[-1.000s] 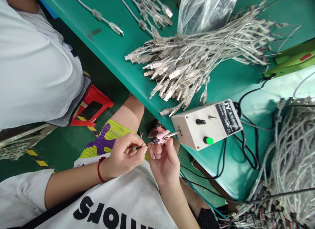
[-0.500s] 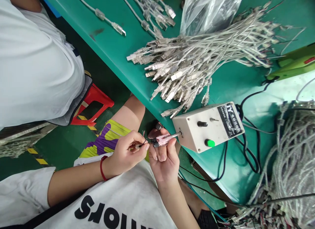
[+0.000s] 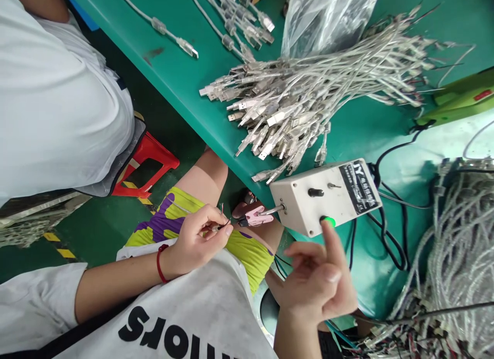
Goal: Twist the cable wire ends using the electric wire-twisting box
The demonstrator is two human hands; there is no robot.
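Note:
My left hand point(image 3: 203, 238) is closed in a pinch on the end of a cable point(image 3: 214, 228), from which thin coloured wires fan out. A dark wire runs towards the black tips of a pink spring clip point(image 3: 258, 216); whether the jaws grip it is too small to tell. This clip sits on the metal shaft of a beige motor box point(image 3: 287, 197). With its index finger stretched out, my right hand point(image 3: 318, 281) touches the green button point(image 3: 330, 222) on the box. Its thumb and other fingers are loosely bent, holding nothing.
USB cables point(image 3: 285, 101) lie in a big bundle on the green table point(image 3: 170, 86), near a clear plastic bag point(image 3: 328, 19). At right are a heap of grey cables point(image 3: 459, 245) and a green tool point(image 3: 459, 101). Another person point(image 3: 62, 101) sits at left by a red stool point(image 3: 154, 160).
My right hand has let go of the pink clip and moved right to the green button. My left hand stays almost still, pinching the cable. The clip now hangs on the shaft without support.

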